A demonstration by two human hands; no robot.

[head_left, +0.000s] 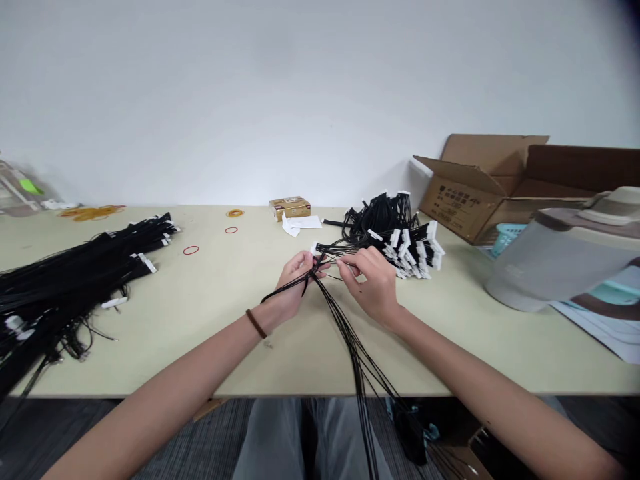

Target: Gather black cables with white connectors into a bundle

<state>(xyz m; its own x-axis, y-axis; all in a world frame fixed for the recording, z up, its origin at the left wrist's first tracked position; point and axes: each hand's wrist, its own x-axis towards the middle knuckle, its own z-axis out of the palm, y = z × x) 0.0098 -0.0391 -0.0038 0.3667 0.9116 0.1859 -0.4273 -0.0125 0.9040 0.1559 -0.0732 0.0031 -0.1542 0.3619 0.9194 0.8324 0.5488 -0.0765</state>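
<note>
A bundle of thin black cables (345, 320) crosses the table between my hands and hangs over its front edge. My left hand (295, 283) is closed around these cables, close to a white connector (313, 248) at their end. Some strands loop back over the left wrist. With thumb and forefinger pinched, my right hand (370, 280) has hold of thin black strands just right of the left hand. Right behind it lies a pile of black cables (377, 217) with several white connectors (407, 253).
Long black cable bundles (75, 273) cover the table's left side. Red rubber bands (191, 251) and yellow rubber bands (93, 213) lie farther back. A small gold box (290, 208) stands near the wall. An open cardboard box (465, 193) and a large grey jug (555, 260) occupy the right.
</note>
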